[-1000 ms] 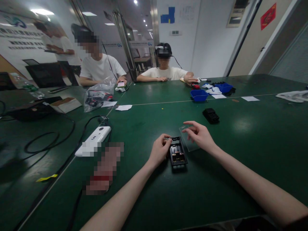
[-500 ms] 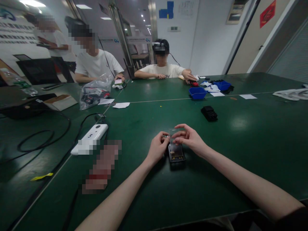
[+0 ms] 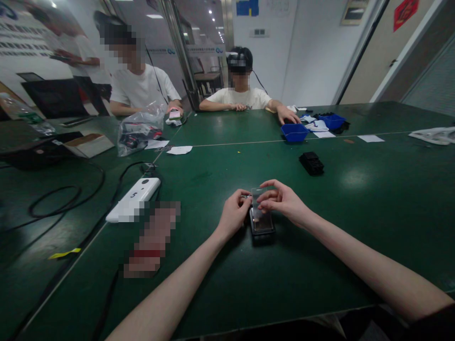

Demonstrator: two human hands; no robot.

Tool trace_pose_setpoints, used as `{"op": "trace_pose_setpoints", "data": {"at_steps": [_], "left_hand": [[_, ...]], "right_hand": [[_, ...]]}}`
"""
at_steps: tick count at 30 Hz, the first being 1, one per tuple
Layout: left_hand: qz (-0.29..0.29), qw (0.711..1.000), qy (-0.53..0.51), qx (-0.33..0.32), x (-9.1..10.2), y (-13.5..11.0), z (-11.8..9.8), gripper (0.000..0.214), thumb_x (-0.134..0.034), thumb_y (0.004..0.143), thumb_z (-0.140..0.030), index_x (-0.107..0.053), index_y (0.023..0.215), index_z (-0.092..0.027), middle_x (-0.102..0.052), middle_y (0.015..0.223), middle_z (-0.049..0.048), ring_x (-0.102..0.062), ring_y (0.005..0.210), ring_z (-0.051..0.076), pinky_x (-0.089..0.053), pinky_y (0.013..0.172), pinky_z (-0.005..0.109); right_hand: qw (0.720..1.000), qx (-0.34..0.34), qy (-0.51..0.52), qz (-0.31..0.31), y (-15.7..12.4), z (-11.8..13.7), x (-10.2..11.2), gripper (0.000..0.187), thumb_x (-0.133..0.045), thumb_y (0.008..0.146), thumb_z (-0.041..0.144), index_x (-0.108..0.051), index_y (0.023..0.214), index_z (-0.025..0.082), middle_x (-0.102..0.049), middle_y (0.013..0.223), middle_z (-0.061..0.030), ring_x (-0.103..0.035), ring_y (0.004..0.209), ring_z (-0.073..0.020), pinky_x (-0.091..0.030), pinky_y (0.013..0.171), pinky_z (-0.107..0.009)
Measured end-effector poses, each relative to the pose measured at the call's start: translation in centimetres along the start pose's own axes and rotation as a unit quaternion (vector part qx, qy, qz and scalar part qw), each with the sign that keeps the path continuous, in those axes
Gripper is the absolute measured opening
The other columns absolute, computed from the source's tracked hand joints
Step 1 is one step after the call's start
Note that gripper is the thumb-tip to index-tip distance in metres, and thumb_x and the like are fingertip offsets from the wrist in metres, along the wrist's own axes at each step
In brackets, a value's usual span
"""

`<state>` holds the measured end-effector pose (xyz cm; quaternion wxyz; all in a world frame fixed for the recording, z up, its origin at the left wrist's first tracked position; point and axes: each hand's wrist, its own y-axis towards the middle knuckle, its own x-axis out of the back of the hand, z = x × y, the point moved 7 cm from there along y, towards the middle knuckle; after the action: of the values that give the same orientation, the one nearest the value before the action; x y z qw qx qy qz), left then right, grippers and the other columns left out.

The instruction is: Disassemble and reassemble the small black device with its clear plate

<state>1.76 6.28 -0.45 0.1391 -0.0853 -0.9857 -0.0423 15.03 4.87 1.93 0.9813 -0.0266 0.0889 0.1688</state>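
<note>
A small black box (image 3: 263,232) lies on the green table in front of me, with a clear plastic cover (image 3: 261,222) over its top. The cover's far end sticks out past the box, between my hands. My left hand (image 3: 232,213) is closed at the box's left side, thumb and fingertips at its upper left edge; the exact grip is partly hidden. From the right, my right hand (image 3: 286,203) holds the cover by its edge, with the index finger stretched beyond it. Some right fingertips show through the clear plastic.
A black block-like part (image 3: 312,163) lies beyond my right hand. Farther back is a blue bin (image 3: 295,132) by a co-worker's hand (image 3: 287,115). To the left are a white power bank (image 3: 137,199), black cables (image 3: 103,180) and a plastic bag (image 3: 137,132). Two people sit opposite.
The clear cover has moved toward me and now lies over the box's near end, where gold-coloured parts showed before. A co-worker's hand has moved to the blue bin.
</note>
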Motion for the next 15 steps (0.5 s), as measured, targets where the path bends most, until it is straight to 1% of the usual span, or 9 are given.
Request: {"op": "trace_pose_setpoints", "data": {"at_steps": [6, 9, 12, 15], "left_hand": [[0.002, 1.000, -0.001, -0.004, 0.01, -0.07, -0.21, 0.017, -0.052, 0.080, -0.032, -0.055, 0.085, -0.016, -0.050, 0.049, -0.0055, -0.043, 0.041, 0.009, -0.030, 0.044, 0.019], [0.004, 1.000, -0.005, -0.005, -0.02, -0.07, -0.06, 0.018, -0.052, 0.081, -0.033, -0.055, 0.086, -0.016, -0.049, 0.049, -0.0058, -0.042, 0.040, 0.008, -0.030, 0.043, 0.019], [0.002, 1.000, -0.002, -0.008, -0.01, -0.04, 0.05, 0.019, -0.052, 0.081, -0.034, -0.055, 0.087, -0.016, -0.050, 0.051, -0.0053, -0.043, 0.041, 0.008, -0.030, 0.043, 0.019], [0.000, 1.000, -0.004, -0.006, 0.01, 0.00, 0.03, 0.019, -0.053, 0.081, -0.033, -0.056, 0.087, -0.016, -0.051, 0.051, -0.0051, -0.043, 0.042, 0.008, -0.030, 0.043, 0.018]], "right_hand": [[1.000, -0.003, -0.013, 0.009, 0.00, -0.29, -0.16, 0.042, -0.068, 0.066, 0.013, -0.046, 0.102, 0.019, -0.066, 0.076, 0.0019, -0.066, 0.067, -0.0128, -0.055, 0.065, -0.030], [0.999, 0.008, -0.043, 0.022, 0.06, -0.25, -0.16, 0.042, -0.066, 0.068, 0.013, -0.045, 0.104, 0.019, -0.064, 0.075, 0.0026, -0.065, 0.066, -0.0121, -0.054, 0.065, -0.029], [0.992, 0.023, -0.113, 0.043, 0.08, 0.08, -0.14, 0.042, -0.064, 0.071, 0.015, -0.046, 0.109, 0.018, -0.064, 0.075, 0.0021, -0.062, 0.064, -0.0115, -0.051, 0.061, -0.027], [0.970, 0.039, -0.232, 0.054, 0.10, 0.61, 0.04, 0.038, -0.061, 0.075, 0.020, -0.050, 0.112, 0.016, -0.064, 0.080, -0.0015, -0.060, 0.070, -0.0133, -0.050, 0.063, -0.029]]}}
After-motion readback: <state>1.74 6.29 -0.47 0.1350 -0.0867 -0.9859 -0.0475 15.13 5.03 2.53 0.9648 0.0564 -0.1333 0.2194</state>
